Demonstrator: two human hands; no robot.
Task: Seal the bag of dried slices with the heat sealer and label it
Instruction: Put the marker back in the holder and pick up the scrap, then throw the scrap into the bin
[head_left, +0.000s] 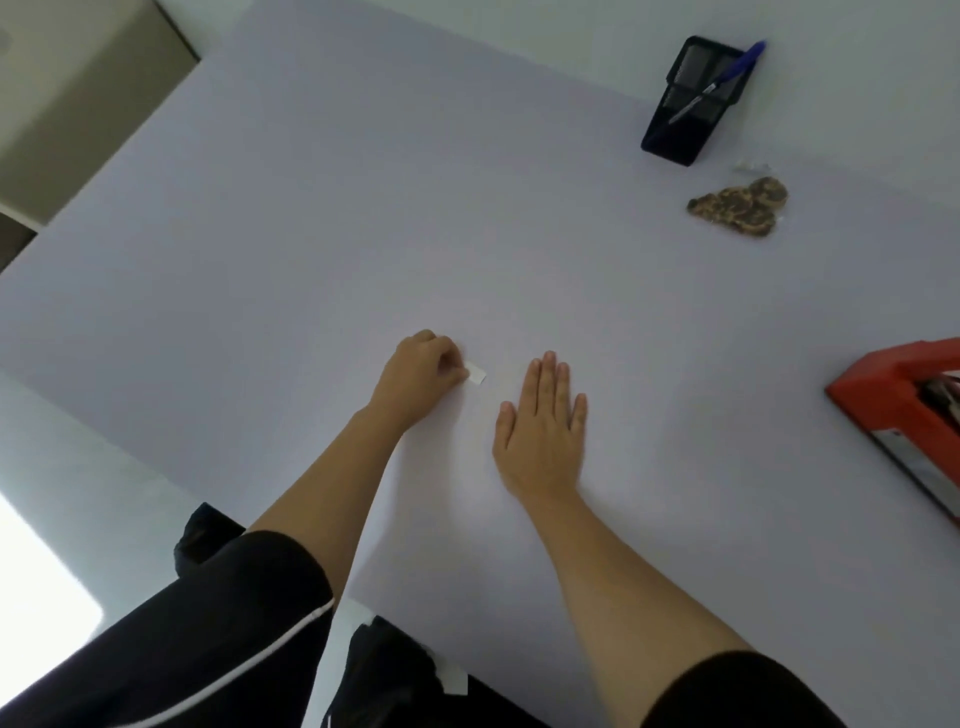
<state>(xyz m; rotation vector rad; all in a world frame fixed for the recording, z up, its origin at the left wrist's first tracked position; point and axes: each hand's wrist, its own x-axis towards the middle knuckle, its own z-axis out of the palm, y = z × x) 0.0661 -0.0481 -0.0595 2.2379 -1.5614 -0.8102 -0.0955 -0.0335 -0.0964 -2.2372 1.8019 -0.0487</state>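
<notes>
My left hand (423, 371) pinches a small white label (477, 374) between thumb and fingers, low over the pale table (337, 218). My right hand (543, 428) lies flat on the table just right of the label, fingers straight and together. The clear bag of brown dried slices (740, 205) lies far off at the upper right, untouched. The red heat sealer (904, 410) stands at the right edge, partly cut off by the frame.
A black mesh pen holder (685, 104) with a blue pen (724, 78) stands at the back right, behind the bag. Beyond the table's left edge is the floor with a beige cabinet (62, 104). A dark chair sits at the near edge.
</notes>
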